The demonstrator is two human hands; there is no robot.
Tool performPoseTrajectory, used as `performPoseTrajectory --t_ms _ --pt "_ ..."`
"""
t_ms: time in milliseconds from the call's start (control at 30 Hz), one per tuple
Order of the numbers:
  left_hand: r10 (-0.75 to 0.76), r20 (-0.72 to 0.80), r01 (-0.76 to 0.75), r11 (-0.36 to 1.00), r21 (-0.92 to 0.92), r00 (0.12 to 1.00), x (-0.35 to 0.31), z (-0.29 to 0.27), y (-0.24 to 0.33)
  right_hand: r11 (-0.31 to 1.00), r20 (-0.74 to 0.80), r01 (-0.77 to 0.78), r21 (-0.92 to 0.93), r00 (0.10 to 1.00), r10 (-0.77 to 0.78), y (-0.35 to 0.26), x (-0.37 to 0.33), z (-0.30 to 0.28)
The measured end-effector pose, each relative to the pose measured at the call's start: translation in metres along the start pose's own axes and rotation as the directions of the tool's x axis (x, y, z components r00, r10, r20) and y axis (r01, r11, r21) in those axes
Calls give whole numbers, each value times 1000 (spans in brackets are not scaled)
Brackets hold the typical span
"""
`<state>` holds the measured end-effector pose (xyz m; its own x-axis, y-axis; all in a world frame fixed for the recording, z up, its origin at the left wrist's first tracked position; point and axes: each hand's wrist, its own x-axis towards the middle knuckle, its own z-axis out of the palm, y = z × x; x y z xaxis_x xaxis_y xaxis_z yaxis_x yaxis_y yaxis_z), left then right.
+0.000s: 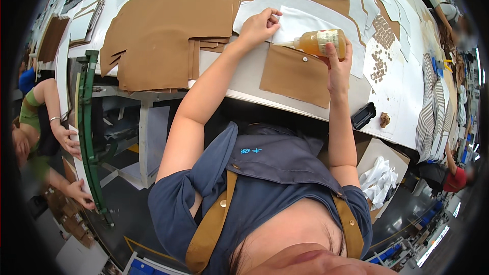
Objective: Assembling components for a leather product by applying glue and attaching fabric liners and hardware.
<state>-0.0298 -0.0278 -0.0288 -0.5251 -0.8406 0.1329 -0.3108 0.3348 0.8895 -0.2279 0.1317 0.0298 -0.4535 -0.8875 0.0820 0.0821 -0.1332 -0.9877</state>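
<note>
My right hand (337, 57) grips a small plastic bottle (320, 42) of amber liquid, held sideways with its nozzle pointing left onto a white cut piece (300, 21). My left hand (259, 25) presses on the same white piece, fingers curled at its edge just left of the nozzle tip. A brown flat piece with a snap button (295, 75) lies on the white table (244, 79) right below the bottle.
A stack of brown cut sheets (163, 35) covers the table's left part. More white and brown pieces lie along the far side. A black object (362, 115) and small brown lump (384, 119) sit at right. Another person (46, 137) works at far left beside a green frame (86, 122).
</note>
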Motion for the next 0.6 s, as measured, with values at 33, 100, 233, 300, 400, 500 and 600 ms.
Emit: performPoseTrajectory --t_ms 33,100,233,300,400,500,600 --pt "12 3 -12 1000 9 1000 1 0 0 1000 7 -2 -1 1000 2 2 1 1" --pt "21 0 -21 1000 18 1000 0 0 -1 1000 14 -1 -16 1000 2 5 2 1" --pt "36 -3 -36 999 29 999 0 0 0 1000 32 3 4 999 -3 10 3 -1" --pt "45 -4 -45 998 39 999 0 1 0 999 37 37 -27 999 -36 11 2 -2" --pt "55 -5 -55 997 49 998 0 1 -2 999 37 37 -38 999 -36 12 1 -4" --pt "53 -2 -52 997 61 999 1 2 -3 997 50 53 -55 997 -50 14 0 -6" --pt "51 -7 -51 997 61 999 1 3 -4 987 64 107 -122 993 -100 15 0 -7"
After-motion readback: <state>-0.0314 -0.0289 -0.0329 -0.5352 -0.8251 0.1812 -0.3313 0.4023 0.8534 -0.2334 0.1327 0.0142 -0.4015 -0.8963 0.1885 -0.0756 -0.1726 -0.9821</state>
